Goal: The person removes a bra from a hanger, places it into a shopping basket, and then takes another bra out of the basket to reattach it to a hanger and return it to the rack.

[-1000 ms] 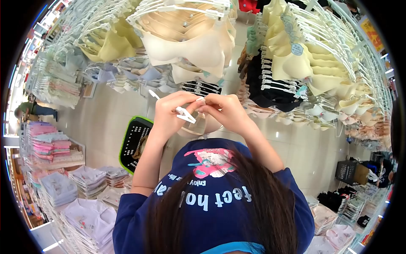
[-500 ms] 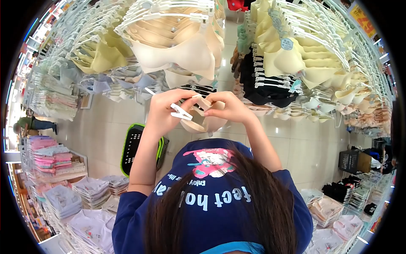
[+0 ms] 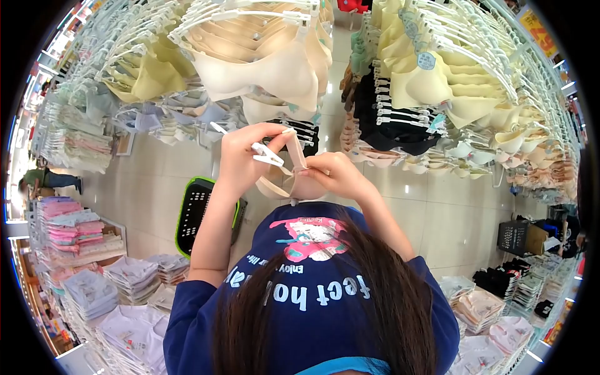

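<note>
My left hand point(image 3: 240, 156) is closed around a white clip hanger point(image 3: 267, 154), whose clip end sticks out over the palm side. Its fingertips also pinch the upper end of a beige band of a bra point(image 3: 295, 150). Lower on the same band, my right hand point(image 3: 340, 175) has thumb and fingers pressed together. The cups of the bra hang below both hands, close to my dark blue shirt point(image 3: 312, 275). Fingers hide part of the hanger and the bra's fastening.
Beige bras point(image 3: 262, 75) hang on a rack straight ahead, with yellow bras point(image 3: 431, 84) to the right. A black basket with a green rim point(image 3: 195, 215) stands on the floor at left. Folded clothes point(image 3: 134, 275) lie in stacks at lower left. Another person point(image 3: 53, 180) is at far left.
My right hand has moved down and slightly right along the bra. A length of band now shows upright between the two hands. The left hand keeps the hanger.
</note>
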`<state>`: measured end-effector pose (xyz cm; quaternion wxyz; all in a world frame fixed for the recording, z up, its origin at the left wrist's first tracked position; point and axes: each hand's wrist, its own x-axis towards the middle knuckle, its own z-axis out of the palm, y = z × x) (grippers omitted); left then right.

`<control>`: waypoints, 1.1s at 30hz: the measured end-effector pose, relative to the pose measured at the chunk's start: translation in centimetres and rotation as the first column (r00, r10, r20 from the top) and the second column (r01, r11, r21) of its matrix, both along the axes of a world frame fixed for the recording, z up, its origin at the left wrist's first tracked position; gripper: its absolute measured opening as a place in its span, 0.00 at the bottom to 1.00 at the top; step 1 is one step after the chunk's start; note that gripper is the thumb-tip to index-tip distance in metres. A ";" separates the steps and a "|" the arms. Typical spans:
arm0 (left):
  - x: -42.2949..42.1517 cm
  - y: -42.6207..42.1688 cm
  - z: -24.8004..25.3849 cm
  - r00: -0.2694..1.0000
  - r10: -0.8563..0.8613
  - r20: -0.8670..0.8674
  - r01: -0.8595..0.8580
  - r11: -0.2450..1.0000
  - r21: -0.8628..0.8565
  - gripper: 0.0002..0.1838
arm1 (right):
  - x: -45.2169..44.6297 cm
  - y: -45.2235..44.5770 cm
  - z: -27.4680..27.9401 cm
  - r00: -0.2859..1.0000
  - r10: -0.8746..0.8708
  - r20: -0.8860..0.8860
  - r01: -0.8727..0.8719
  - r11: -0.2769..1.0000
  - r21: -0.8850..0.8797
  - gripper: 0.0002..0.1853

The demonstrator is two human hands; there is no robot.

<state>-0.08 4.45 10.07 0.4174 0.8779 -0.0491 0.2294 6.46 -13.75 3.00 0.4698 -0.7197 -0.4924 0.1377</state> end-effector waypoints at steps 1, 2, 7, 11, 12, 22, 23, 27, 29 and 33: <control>0.1 0.0 0.0 1.000 0.012 -0.012 -0.012 1.000 -0.003 0.05 | -0.2 -0.1 -0.1 1.000 -0.012 -0.026 0.012 1.000 -0.001 0.07; 0.2 0.0 -0.3 1.000 0.021 -0.013 -0.021 1.000 -0.010 0.05 | -0.5 -0.2 -0.3 0.998 -0.025 -0.051 0.025 1.000 -0.003 0.07; 1.6 0.3 -2.3 0.988 -0.019 -0.153 -0.003 0.991 -0.137 0.05 | -2.2 -0.8 -0.1 0.961 -0.136 -0.239 0.161 0.983 0.090 0.05; 2.4 0.3 -6.3 0.958 -0.158 -0.239 0.129 0.983 -0.132 0.06 | -3.0 -1.3 0.4 0.972 -0.222 -0.077 0.231 0.961 0.152 0.05; 2.3 -0.2 -6.5 0.930 -0.221 -0.293 0.178 0.970 -0.168 0.06 | -3.1 -1.4 0.2 0.964 -0.262 -0.044 0.265 0.948 0.173 0.05; 1.2 -2.5 -7.8 0.812 -0.423 -0.402 0.315 0.898 -0.308 0.10 | -4.6 -1.7 -1.6 0.872 -0.489 -0.016 0.451 0.790 0.414 0.09; 1.2 -2.4 -7.8 0.801 -0.431 -0.416 0.323 0.896 -0.305 0.11 | -4.7 -1.8 -1.6 0.882 -0.471 -0.026 0.440 0.799 0.409 0.10; 1.0 -2.2 -6.7 0.837 -0.385 -0.389 0.346 0.923 -0.168 0.19 | -5.0 -2.3 -2.0 0.906 -0.381 -0.185 0.423 0.796 0.432 0.09; 0.8 -2.2 -6.0 0.882 -0.322 -0.345 0.321 0.945 -0.061 0.25 | -5.2 -2.7 -2.4 0.885 -0.347 -0.310 0.455 0.784 0.422 0.07; -0.8 -2.1 -4.3 0.909 -0.282 -0.305 0.306 0.952 0.031 0.31 | -5.2 -3.0 -2.2 0.813 -0.336 -0.475 0.533 0.758 0.376 0.04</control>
